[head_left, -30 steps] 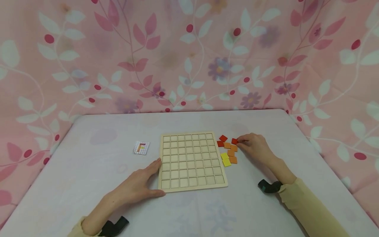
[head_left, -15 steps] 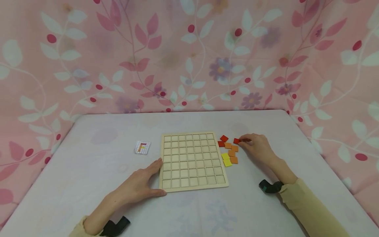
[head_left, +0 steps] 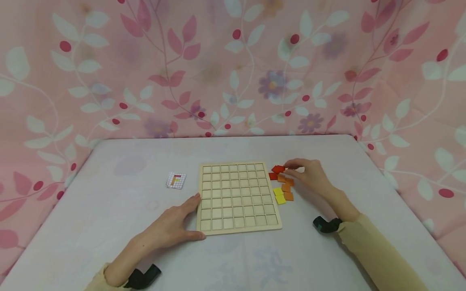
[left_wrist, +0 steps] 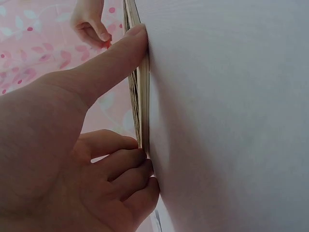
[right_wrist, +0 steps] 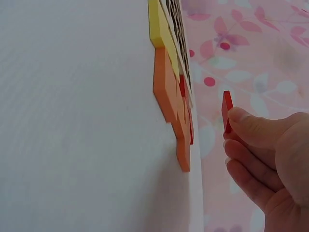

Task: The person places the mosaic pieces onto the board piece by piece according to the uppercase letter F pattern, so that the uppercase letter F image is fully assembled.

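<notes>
My right hand [head_left: 309, 173] pinches a red square tile [right_wrist: 226, 111] between thumb and fingertips, raised off the table in the right wrist view. In the head view that tile overlaps another red tile at the pile's far end. Below it lie a further red tile [head_left: 273, 176], several orange tiles [head_left: 289, 196] and two yellow tiles [head_left: 280, 199]. My left hand [head_left: 165, 226] rests against the wooden grid board [head_left: 240, 232], its thumb at the near left corner and its fingertips along the left edge. The board's square cells hold no tiles.
A small card [head_left: 176, 180] with a coloured pattern on a grid lies left of the board. White cloth covers the table [head_left: 109, 194]. A pink floral curtain [head_left: 218, 72] hangs behind it. Each wrist wears a black device [head_left: 326, 224].
My right hand first drew the red tile slightly right, away from the pile, then lifted it and moved left over the far red tile. My left hand stays at the board.
</notes>
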`<state>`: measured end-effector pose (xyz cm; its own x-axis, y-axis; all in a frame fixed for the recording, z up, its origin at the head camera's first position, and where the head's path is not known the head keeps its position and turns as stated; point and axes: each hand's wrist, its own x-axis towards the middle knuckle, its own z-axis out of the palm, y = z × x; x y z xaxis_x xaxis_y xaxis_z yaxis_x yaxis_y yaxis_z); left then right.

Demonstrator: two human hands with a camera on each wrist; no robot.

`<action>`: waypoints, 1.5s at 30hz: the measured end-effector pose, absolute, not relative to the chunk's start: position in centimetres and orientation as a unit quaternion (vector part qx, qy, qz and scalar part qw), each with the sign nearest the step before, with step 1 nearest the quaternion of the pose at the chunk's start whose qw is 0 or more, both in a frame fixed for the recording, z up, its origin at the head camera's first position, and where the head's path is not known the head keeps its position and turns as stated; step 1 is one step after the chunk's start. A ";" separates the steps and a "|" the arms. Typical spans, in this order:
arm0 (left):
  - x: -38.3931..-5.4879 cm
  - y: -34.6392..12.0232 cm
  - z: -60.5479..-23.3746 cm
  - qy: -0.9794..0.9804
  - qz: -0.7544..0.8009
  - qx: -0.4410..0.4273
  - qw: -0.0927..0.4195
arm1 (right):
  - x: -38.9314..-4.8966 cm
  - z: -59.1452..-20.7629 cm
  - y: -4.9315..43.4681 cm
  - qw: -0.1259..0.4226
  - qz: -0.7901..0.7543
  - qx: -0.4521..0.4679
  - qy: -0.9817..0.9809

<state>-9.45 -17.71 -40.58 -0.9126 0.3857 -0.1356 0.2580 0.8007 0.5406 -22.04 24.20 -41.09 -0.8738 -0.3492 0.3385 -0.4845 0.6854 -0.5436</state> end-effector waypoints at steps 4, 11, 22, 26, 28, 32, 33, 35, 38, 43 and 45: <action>-9.5 -17.7 -40.7 0.942 0.263 0.170 0.119 | -22.4 -40.6 22.5 0.094 0.353 0.244 -0.899; -9.5 -17.6 -40.6 0.941 0.266 0.170 0.121 | -23.0 -40.2 19.3 0.095 0.338 0.247 -0.903; -9.5 -17.5 -40.7 0.942 0.263 0.172 0.116 | -23.9 -39.7 15.8 0.096 0.361 0.259 -0.891; -9.5 -17.5 -40.7 0.942 0.263 0.173 0.117 | -24.1 -40.2 15.1 0.086 0.371 0.251 -0.890; -9.5 -17.5 -40.7 0.942 0.263 0.174 0.116 | -24.1 -40.6 14.9 0.078 0.375 0.251 -0.889; -9.5 -17.7 -40.7 0.943 0.260 0.173 0.114 | -24.1 -41.1 14.6 0.061 0.382 0.254 -0.886; -9.5 -17.7 -40.7 0.943 0.260 0.173 0.114 | -24.1 -41.2 14.6 0.057 0.384 0.254 -0.886; -9.4 -17.8 -40.7 0.943 0.261 0.172 0.114 | -24.1 -41.5 14.5 0.047 0.386 0.250 -0.886; -9.4 -17.8 -40.7 0.943 0.263 0.172 0.113 | -24.2 -41.8 14.3 0.034 0.385 0.250 -0.888; -9.5 -17.9 -40.5 0.940 0.269 0.174 0.115 | -24.4 -42.4 14.3 0.031 0.384 0.269 -0.883; -9.6 -18.0 -40.4 0.939 0.272 0.178 0.116 | -24.4 -42.6 14.3 0.033 0.385 0.276 -0.880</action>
<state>-9.57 -18.02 -40.44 -0.9099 0.3969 -0.1211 0.2708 0.7890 0.5515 -24.39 14.35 -42.58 -0.8450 -0.4609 0.2713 -0.5121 0.5512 -0.6588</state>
